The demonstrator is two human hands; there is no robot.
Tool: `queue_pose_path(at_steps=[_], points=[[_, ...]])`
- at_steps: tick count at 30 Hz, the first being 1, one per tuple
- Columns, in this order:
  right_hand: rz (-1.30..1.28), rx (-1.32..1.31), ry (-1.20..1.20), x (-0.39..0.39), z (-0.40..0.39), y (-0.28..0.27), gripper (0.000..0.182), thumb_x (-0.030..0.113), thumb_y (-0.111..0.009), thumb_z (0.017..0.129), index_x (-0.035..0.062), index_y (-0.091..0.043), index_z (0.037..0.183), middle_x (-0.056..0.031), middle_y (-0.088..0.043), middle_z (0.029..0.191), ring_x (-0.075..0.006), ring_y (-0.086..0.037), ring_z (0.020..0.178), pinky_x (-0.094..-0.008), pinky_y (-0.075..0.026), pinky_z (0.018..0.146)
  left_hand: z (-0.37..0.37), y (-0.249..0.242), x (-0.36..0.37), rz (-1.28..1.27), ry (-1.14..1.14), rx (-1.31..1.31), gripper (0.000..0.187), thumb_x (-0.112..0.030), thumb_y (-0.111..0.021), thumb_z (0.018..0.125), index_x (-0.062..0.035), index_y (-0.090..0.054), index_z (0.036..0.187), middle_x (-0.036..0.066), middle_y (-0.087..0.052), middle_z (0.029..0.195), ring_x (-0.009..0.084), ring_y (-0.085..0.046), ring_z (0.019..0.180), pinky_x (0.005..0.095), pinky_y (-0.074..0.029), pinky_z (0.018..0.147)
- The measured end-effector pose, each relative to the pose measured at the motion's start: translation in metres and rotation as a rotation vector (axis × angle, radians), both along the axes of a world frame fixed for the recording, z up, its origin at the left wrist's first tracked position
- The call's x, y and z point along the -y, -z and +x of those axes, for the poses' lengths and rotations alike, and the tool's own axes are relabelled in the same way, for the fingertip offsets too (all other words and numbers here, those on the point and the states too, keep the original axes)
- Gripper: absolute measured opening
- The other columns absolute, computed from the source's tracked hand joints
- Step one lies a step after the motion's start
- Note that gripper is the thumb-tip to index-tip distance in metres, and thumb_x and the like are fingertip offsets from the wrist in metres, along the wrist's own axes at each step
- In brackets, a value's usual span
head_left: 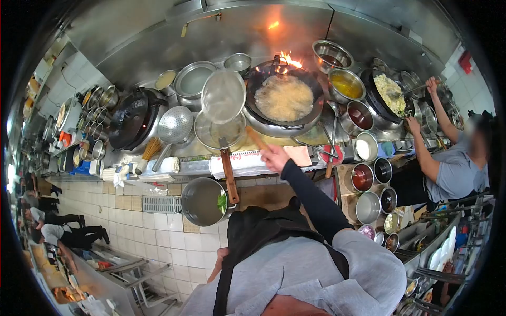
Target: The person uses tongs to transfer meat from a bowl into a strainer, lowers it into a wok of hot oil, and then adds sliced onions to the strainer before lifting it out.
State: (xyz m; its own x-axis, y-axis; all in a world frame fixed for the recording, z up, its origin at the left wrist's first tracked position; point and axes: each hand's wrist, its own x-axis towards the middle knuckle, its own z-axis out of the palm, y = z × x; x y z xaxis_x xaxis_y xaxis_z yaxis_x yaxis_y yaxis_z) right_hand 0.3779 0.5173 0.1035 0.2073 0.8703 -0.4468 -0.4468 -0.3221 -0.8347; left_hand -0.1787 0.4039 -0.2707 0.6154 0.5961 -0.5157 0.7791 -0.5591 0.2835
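My right hand (275, 158) is closed round the wooden handle of a fine mesh strainer (224, 97), raised left of the wok (283, 100). Pale food bubbles in that wok, and flames rise behind it. Below the raised strainer, a second strainer (211, 129) rests on the stove, its wooden handle (229, 176) pointing toward me. My left hand (220, 258) hangs low beside the black apron, its fingers mostly hidden. A large pot (204, 201) with something green inside stands in front of the stove.
A perforated ladle (175, 125) and a dark wok (129, 118) are on the left. Metal bowls (346, 85) and sauce containers (362, 177) stand on the right. Beyond them, a person (456, 163) works at another wok (387, 95). A folded cloth (298, 156) lies on the stove edge.
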Motion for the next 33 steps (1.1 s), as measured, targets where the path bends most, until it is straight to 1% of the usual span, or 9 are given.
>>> queue_pose_path(at_steps=[2,6,8,13,16,17,21,24,33], points=[[0.099,0.270,0.121,0.017,0.032,-0.001,0.022,0.025,-0.059,0.099,0.0091,-0.054,0.113,0.0020,-0.051,0.072,-0.0041,-0.038,0.046,-0.0206,-0.029,0.037,0.001,0.000,-0.002,-0.040,-0.056,0.039,0.019,-0.033,-0.064,0.079,-0.0170,-0.070,0.073,0.009,-0.072,0.075,0.0269,-0.072,0.070,0.0411,-0.057,0.059],[-0.165,1.419,0.406,0.060,0.125,0.008,0.042,0.022,-0.061,0.094,0.0128,-0.050,0.134,-0.0215,-0.069,0.087,-0.0391,-0.066,0.070,-0.0481,-0.052,0.060,0.001,-0.004,-0.011,-0.078,-0.077,0.061,0.016,-0.029,-0.066,0.079,-0.0132,-0.072,0.081,0.011,-0.072,0.075,0.0272,-0.072,0.072,0.0400,-0.057,0.060],[-0.374,1.485,0.337,0.083,0.159,-0.019,0.052,0.022,-0.057,0.093,0.0090,-0.044,0.141,-0.0298,-0.066,0.090,-0.0475,-0.065,0.084,-0.0558,-0.051,0.073,0.023,-0.044,-0.022,-0.081,-0.008,-0.001,0.019,-0.021,-0.066,0.082,-0.0073,-0.072,0.094,0.013,-0.071,0.079,0.0280,-0.070,0.072,0.0395,-0.056,0.059],[-0.301,1.565,0.429,0.120,0.234,0.007,0.047,0.019,-0.062,0.089,0.0104,-0.050,0.134,-0.0286,-0.067,0.091,-0.0478,-0.065,0.082,-0.0537,-0.051,0.073,0.045,-0.061,-0.032,-0.411,-0.612,0.232,0.026,-0.013,-0.057,0.088,0.0012,-0.064,0.109,0.015,-0.065,0.089,0.0270,-0.064,0.072,0.0385,-0.054,0.057],[0.028,1.488,0.360,0.124,0.280,0.082,0.049,0.020,-0.065,0.089,0.0084,-0.050,0.134,-0.0194,-0.068,0.083,-0.0352,-0.066,0.069,-0.0439,-0.052,0.064,0.057,-0.075,-0.037,-0.556,-0.924,0.296,0.025,-0.013,-0.057,0.089,0.0014,-0.063,0.109,0.014,-0.064,0.088,0.0267,-0.063,0.072,0.0387,-0.053,0.057],[-0.151,1.209,0.272,0.119,0.284,0.086,0.037,0.020,-0.064,0.092,0.0079,-0.053,0.126,-0.0075,-0.061,0.073,-0.0171,-0.055,0.053,-0.0326,-0.043,0.047,0.061,-0.078,-0.038,-0.574,-0.971,0.306,0.025,-0.012,-0.056,0.089,0.0015,-0.063,0.109,0.014,-0.063,0.088,0.0266,-0.063,0.072,0.0387,-0.053,0.057],[-0.301,0.074,0.184,0.110,0.264,0.013,0.011,0.015,-0.056,0.099,0.0116,-0.049,0.108,-0.0028,-0.051,0.069,-0.0032,-0.033,0.043,-0.0217,-0.017,0.033,0.070,-0.086,-0.035,-0.602,-1.055,0.333,0.024,-0.012,-0.056,0.090,0.0018,-0.062,0.109,0.014,-0.062,0.086,0.0262,-0.061,0.072,0.0388,-0.052,0.056],[-0.301,-0.227,0.169,0.112,0.276,0.018,0.015,0.014,-0.054,0.100,0.0117,-0.046,0.111,-0.0032,-0.050,0.070,-0.0026,-0.032,0.042,-0.0195,-0.017,0.032,0.069,-0.085,-0.027,-0.583,-1.027,0.346,0.024,-0.012,-0.056,0.091,0.0020,-0.061,0.109,0.014,-0.060,0.085,0.0259,-0.060,0.072,0.0389,-0.051,0.056],[-0.199,-0.195,0.017,0.147,0.269,0.022,0.016,0.015,-0.052,0.102,0.0102,-0.045,0.115,-0.0008,-0.048,0.070,-0.0021,-0.032,0.041,-0.0186,-0.018,0.031,0.068,-0.102,-0.008,-0.570,-0.767,0.218,0.021,-0.012,-0.054,0.092,0.0007,-0.062,0.106,0.011,-0.058,0.083,0.0222,-0.056,0.069,0.0381,-0.046,0.054]])
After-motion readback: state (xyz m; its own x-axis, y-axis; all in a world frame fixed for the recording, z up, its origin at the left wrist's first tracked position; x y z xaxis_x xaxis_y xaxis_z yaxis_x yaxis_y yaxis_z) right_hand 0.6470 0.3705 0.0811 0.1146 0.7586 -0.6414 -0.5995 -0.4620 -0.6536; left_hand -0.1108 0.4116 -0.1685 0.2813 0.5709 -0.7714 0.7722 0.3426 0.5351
